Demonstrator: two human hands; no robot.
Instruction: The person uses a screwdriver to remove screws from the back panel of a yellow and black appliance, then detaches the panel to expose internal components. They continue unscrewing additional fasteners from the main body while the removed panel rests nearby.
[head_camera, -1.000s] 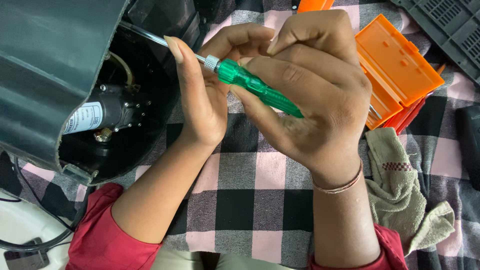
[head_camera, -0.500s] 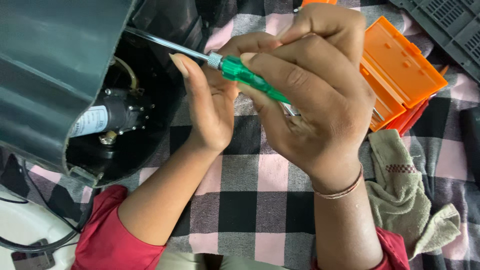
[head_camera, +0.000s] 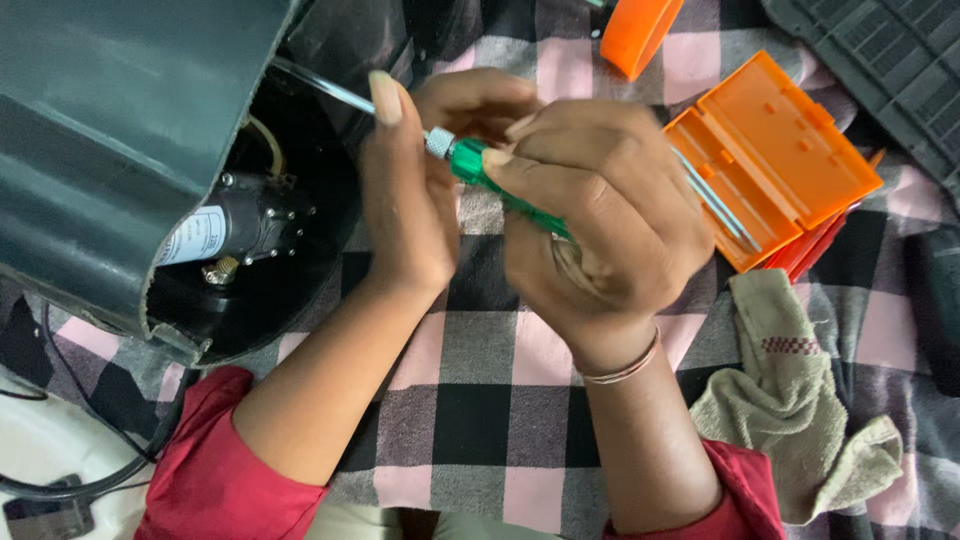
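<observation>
**Screwdriver is inside the casing, the work is not done**

Your right hand (head_camera: 600, 240) is wrapped tight around the green screwdriver (head_camera: 500, 185). Your left hand (head_camera: 405, 200) presses flat against its thin metal shaft to steady it. The tip goes into the open dark green casing (head_camera: 120, 130), above the small motor (head_camera: 240, 225). The tip itself is hidden, so I think the screw work is only underway.

Translucent green plastic screwdriver handle (head_camera: 500, 185) in the right hand (head_camera: 600, 240), silver shaft running past the left hand (head_camera: 410, 210). Dark green hard casing (head_camera: 120, 130) left of the left hand (black interior, small black motor with white label (head_camera: 235, 225)). Bright orange plastic box (head_camera: 775, 160) right of the right hand. Pink, black and grey checked cloth (head_camera: 480, 400) beneath both. Beige rag (head_camera: 800, 400); red sleeves (head_camera: 220, 470).
</observation>
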